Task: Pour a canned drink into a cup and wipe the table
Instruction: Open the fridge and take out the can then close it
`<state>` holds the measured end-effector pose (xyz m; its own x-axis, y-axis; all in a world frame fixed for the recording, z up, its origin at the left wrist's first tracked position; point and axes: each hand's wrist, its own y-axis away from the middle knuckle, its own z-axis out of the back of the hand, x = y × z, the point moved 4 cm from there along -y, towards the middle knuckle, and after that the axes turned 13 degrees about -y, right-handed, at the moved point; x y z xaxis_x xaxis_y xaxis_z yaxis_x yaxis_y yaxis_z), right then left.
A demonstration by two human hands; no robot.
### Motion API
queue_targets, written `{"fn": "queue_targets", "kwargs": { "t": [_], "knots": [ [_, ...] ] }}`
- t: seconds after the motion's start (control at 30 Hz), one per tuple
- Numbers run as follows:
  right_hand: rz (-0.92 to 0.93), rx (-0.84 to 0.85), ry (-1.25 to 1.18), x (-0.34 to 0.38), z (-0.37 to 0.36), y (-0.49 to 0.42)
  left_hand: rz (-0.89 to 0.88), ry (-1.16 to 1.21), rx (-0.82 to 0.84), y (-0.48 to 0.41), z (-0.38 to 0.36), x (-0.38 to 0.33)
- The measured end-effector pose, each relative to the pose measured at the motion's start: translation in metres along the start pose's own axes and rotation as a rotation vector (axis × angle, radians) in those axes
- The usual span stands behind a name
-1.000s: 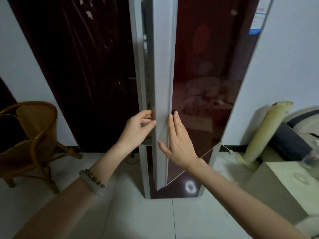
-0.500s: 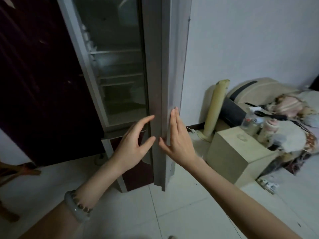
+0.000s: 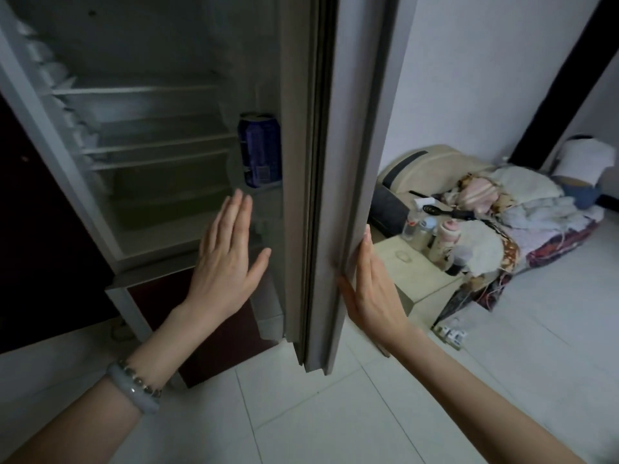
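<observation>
Inside the fridge stands one can; left hand released, right hand flat on door.

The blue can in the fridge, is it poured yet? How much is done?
Just the start. Done: the tall grey fridge door stands open. In hand: the right hand lies flat on the door's edge, and the open left hand is stretched toward the blue drink can on its shelf, not touching it. Left: take the can, pour it into a cup, wipe the table.

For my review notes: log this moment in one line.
fridge: open; blue can: upright inside; left hand: open, below can; right hand: flat on door
</observation>
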<state>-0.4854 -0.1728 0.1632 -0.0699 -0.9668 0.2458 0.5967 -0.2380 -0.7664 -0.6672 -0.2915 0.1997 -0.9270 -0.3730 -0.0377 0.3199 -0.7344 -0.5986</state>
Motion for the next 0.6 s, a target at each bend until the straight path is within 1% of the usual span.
{"fn": "queue_targets", "kwargs": {
  "t": [0.1,0.2,0.3,0.4,0.5,0.6],
  "knots": [
    [-0.046,0.011,0.056,-0.036,0.021,0.009,-0.006,-0.030,-0.005,-0.018,-0.012,-0.024],
    [-0.094,0.021,0.101,-0.075,0.039,0.016,-0.102,-0.070,-0.031,-0.036,-0.020,-0.053],
    [-0.151,-0.041,0.160,-0.112,0.060,0.017,-0.153,-0.063,-0.060,-0.055,-0.027,-0.082],
    [-0.145,-0.074,0.259,-0.140,0.077,0.019,-0.187,-0.044,-0.093,-0.075,-0.038,-0.114],
    [-0.177,-0.023,0.295,-0.171,0.091,0.019,-0.188,-0.035,-0.116,-0.095,-0.052,-0.148],
    [-0.232,0.039,0.260,-0.196,0.098,0.013,-0.169,-0.022,-0.133,-0.111,-0.060,-0.168]
  ]
}}
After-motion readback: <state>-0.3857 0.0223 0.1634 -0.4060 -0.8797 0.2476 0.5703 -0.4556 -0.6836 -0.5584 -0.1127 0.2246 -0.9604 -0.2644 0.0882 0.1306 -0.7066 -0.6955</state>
